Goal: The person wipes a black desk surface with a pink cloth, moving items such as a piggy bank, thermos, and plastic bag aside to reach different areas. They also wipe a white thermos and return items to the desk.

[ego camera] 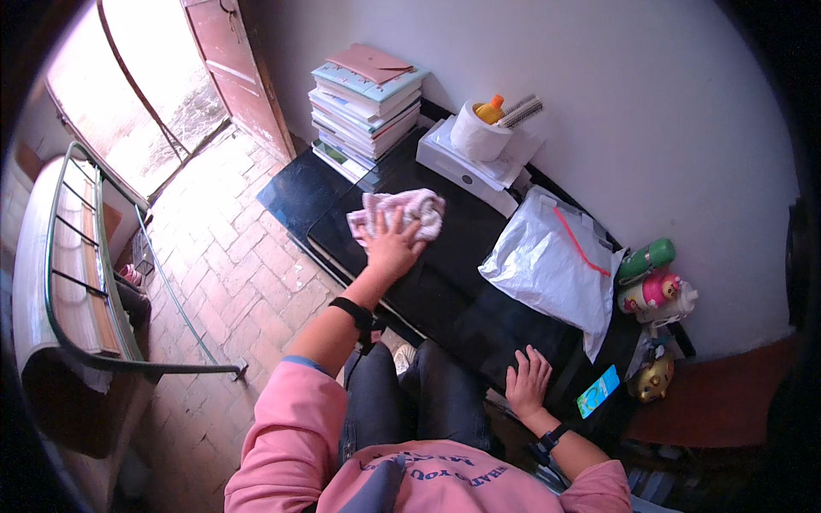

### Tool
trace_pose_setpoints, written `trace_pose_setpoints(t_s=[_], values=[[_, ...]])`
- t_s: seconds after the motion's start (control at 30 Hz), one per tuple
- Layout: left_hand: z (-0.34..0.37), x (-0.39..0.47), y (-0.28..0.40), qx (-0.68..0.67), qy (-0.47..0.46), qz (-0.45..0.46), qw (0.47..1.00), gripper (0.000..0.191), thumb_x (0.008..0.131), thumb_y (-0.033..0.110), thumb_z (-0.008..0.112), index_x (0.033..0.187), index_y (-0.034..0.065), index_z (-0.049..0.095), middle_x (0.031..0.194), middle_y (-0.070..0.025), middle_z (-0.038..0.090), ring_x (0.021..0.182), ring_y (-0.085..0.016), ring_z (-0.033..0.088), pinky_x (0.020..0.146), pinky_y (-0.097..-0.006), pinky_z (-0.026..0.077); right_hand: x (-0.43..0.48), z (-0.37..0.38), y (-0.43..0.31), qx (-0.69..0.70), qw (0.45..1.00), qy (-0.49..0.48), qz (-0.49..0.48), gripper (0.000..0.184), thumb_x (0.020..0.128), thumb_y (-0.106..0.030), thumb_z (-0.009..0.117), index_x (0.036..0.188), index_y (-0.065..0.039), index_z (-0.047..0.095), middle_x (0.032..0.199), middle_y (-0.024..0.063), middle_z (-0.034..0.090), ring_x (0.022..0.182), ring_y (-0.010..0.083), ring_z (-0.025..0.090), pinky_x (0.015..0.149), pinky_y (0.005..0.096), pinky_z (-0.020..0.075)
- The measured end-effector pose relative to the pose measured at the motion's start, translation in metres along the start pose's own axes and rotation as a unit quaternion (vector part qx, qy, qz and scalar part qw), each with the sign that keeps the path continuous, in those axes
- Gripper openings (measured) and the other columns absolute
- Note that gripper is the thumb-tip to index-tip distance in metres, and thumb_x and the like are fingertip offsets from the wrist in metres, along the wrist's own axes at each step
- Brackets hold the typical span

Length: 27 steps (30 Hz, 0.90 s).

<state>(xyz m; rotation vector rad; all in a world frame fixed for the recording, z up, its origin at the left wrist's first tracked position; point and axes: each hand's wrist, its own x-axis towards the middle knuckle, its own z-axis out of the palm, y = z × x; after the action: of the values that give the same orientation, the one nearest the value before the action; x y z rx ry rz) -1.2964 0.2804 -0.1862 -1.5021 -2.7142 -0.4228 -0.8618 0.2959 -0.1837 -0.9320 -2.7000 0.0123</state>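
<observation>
My left hand (392,247) presses with spread fingers on a bunched pink and white cloth (426,208), which lies on the left part of the black desk (462,282). Nearer the desk's front edge at the right, my right hand (528,381) rests palm down with nothing in it. A phone with a lit screen (597,391) lies just right of that hand. Beyond it is a white plastic bag (545,263) with a red strip.
Stacked books (365,122) with a pink folder stand at the back left. Beside them, a toilet roll (478,136) holding a hairbrush sits on a white box (458,173). A green bottle (648,258), other bottles and a golden figurine (655,378) line the right side.
</observation>
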Motion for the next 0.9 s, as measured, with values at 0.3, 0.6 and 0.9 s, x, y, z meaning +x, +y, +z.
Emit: trace_pose_setpoints(t_s=[0.3,0.6,0.9], values=[[0.025,0.070,0.096,-0.055,-0.137,0.216,0.965,0.047,0.100,0.059,0.047,0.144,0.0439,0.056,0.169,-0.0035,0.025,0.156,-0.045,0.009,0.107,-0.0854,0.006,0.001,-0.002,-0.001,0.002,1.000,-0.019,0.006,0.046,0.092,-0.022,0.065,0.134,-0.005,0.055,0.142,0.0206,0.049,0.130,0.0385,0.046,0.107,0.0542,0.0344],[0.037,0.087,0.075,-0.050,-0.003,0.228,0.972,0.045,0.091,0.058,0.061,0.131,0.0401,0.068,0.162,-0.0053,0.040,0.154,-0.044,0.020,0.104,-0.0875,0.005,0.000,0.000,-0.002,0.014,0.999,-0.021,0.020,0.044,0.092,-0.023,0.066,0.131,-0.005,0.057,0.143,0.0200,0.049,0.130,0.0391,0.045,0.107,0.0560,0.0345],[0.000,0.116,-0.067,0.053,0.021,-0.004,0.998,0.056,0.094,0.061,0.058,0.143,0.0356,0.057,0.165,-0.0102,0.030,0.154,-0.049,0.009,0.098,-0.0877,0.026,0.000,-0.001,-0.002,0.003,1.000,-0.009,0.013,0.044,0.093,-0.024,0.065,0.132,-0.006,0.056,0.143,0.0200,0.050,0.129,0.0396,0.047,0.106,0.0563,0.0357]])
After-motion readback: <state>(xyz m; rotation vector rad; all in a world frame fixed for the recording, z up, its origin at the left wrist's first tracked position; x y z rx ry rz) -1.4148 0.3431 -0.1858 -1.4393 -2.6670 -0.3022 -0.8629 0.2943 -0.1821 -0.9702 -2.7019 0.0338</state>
